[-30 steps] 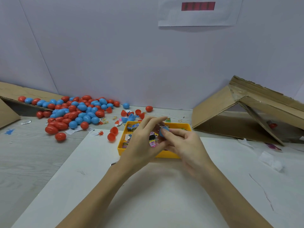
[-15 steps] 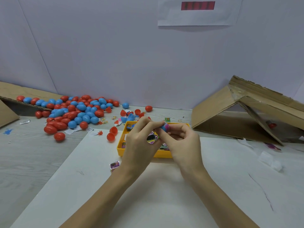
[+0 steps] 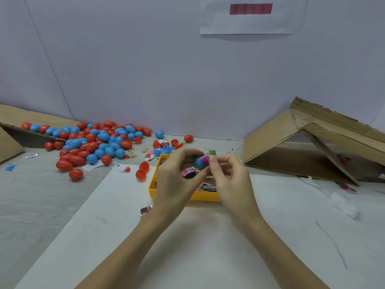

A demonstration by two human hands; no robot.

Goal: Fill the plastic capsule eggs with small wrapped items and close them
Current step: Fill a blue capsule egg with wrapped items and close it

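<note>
My left hand (image 3: 174, 180) pinches a blue egg half (image 3: 197, 162) above the yellow tray (image 3: 153, 188). A second wrapped packet (image 3: 188, 173) is tucked under its fingers. My right hand (image 3: 231, 178) holds a pink wrapped item (image 3: 205, 159) by its end, with the other end inside the blue half. The yellow tray holds several more wrapped items (image 3: 205, 187). One packet (image 3: 145, 210) lies on the white sheet beside my left wrist.
A heap of red and blue eggs (image 3: 93, 140) covers the table at the back left. Loose egg halves (image 3: 164, 146) and two red ones (image 3: 142, 171) lie near the tray. Cardboard boxes stand at the right (image 3: 302, 147) and far left (image 3: 8, 142).
Both hands have risen from the tray. The right hand has pushed the pink wrapped item into the blue egg half held by the left hand.
</note>
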